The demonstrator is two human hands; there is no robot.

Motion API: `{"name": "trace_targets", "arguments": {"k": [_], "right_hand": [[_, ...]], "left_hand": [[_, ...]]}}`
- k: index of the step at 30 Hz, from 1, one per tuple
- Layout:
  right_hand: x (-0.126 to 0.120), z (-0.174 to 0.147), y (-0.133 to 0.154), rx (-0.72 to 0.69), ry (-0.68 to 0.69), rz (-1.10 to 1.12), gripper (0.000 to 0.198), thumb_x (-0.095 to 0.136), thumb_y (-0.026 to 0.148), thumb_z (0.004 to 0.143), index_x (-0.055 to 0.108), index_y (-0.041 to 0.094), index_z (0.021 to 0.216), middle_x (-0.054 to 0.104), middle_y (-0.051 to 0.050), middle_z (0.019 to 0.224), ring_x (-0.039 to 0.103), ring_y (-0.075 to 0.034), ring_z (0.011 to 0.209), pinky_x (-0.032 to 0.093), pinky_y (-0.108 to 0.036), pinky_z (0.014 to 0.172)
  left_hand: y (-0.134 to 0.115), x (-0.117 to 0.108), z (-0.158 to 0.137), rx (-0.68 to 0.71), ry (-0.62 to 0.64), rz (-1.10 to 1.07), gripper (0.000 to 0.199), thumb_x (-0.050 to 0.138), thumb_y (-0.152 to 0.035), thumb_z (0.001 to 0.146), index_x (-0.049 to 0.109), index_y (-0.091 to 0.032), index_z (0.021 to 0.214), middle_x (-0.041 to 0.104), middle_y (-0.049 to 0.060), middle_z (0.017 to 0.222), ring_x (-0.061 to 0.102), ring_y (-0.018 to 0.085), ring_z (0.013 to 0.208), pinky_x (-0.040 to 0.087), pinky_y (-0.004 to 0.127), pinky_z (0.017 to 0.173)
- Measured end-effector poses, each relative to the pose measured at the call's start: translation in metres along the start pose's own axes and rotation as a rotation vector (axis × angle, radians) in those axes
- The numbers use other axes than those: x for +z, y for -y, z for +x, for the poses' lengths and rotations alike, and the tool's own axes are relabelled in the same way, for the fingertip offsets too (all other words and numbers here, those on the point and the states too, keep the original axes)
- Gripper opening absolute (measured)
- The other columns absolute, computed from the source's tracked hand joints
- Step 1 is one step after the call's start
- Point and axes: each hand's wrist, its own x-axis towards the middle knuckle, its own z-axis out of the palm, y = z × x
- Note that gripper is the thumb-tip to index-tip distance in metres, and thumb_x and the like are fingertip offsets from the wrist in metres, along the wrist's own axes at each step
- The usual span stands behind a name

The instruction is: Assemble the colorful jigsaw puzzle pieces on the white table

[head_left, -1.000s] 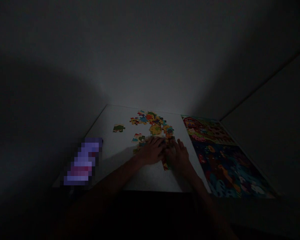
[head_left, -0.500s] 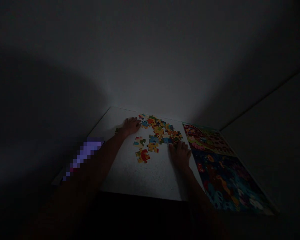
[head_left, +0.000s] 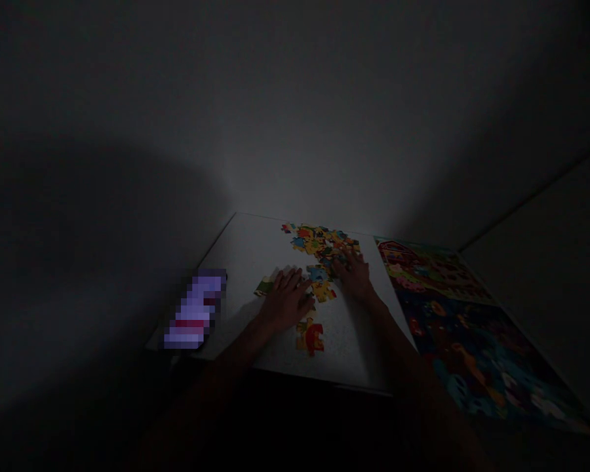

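Left hand [head_left: 288, 303] flat, fingers spread over loose puzzle pieces [head_left: 319, 252] on the white bench [head_left: 255, 242], perhaps pinning them; right hand [head_left: 354, 275] resting on the heap's near edge, grip unclear in dim light.

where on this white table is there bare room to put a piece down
Bare patches: the white table's far-left corner, and the near edge right of the small red-yellow piece cluster. Crowded: the colourful loose-piece pile around the right hand.
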Motion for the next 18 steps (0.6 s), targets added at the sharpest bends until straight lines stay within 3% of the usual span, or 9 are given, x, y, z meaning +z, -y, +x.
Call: {"name": "trace_targets", "arguments": {"k": [2,5,8,13,15,18], "right_hand": [[0.007,-0.043,0.005,-0.100,-0.094,-0.035,0.072,0.045,0.060,0.093,0.039,0.017,0.150,0.025,-0.018,0.161,0.016,-0.039,0.150,0.017,-0.062,0.116],[0.028,-0.115,0.020,-0.259,-0.124,-0.064,0.088,0.048,0.068,0.088,0.027,0.015,0.155,0.025,-0.021,0.160,0.018,-0.037,0.149,0.021,-0.060,0.115],[0.042,-0.157,0.030,-0.242,-0.132,-0.145,0.094,0.045,0.068,0.089,0.016,0.010,0.157,0.028,-0.022,0.159,0.021,-0.037,0.148,0.021,-0.059,0.116],[0.024,-0.141,0.005,0.053,-0.151,-0.337,0.071,0.036,0.049,0.098,0.031,0.003,0.152,0.033,-0.026,0.155,0.027,-0.040,0.145,0.017,-0.060,0.116],[0.011,-0.125,-0.010,0.153,-0.112,-0.386,0.065,0.033,0.043,0.099,0.035,0.003,0.151,0.033,-0.025,0.156,0.027,-0.040,0.145,0.017,-0.059,0.116],[-0.004,-0.103,-0.022,0.236,-0.049,-0.406,0.058,0.027,0.037,0.101,0.038,0.008,0.150,0.036,-0.022,0.155,0.029,-0.037,0.145,0.020,-0.055,0.116]], "left_hand": [[-0.006,0.002,0.001,0.013,-0.005,-0.005,0.054,0.045,-0.049,0.098,0.047,-0.021,0.144,0.033,0.014,0.159,0.024,0.032,0.149,0.015,0.054,0.122],[-0.022,0.012,0.015,0.017,-0.012,-0.025,0.051,0.041,-0.039,0.100,0.046,-0.014,0.144,0.033,0.019,0.158,0.025,0.035,0.148,0.017,0.058,0.120],[-0.044,0.022,0.034,0.040,-0.025,-0.057,0.047,0.035,-0.031,0.101,0.045,-0.014,0.144,0.036,0.018,0.156,0.028,0.031,0.147,0.020,0.054,0.121],[-0.056,0.019,0.080,0.156,-0.012,-0.107,0.043,0.042,-0.030,0.099,0.051,-0.028,0.140,0.042,0.005,0.155,0.035,0.019,0.144,0.027,0.041,0.119],[-0.042,0.011,0.110,0.161,-0.013,-0.112,0.041,0.041,-0.031,0.099,0.054,-0.030,0.137,0.042,0.004,0.154,0.033,0.020,0.144,0.022,0.042,0.121],[-0.005,0.000,0.158,0.048,-0.011,-0.103,0.043,0.036,-0.034,0.100,0.056,-0.024,0.136,0.045,0.010,0.151,0.035,0.027,0.142,0.022,0.051,0.118]]}}
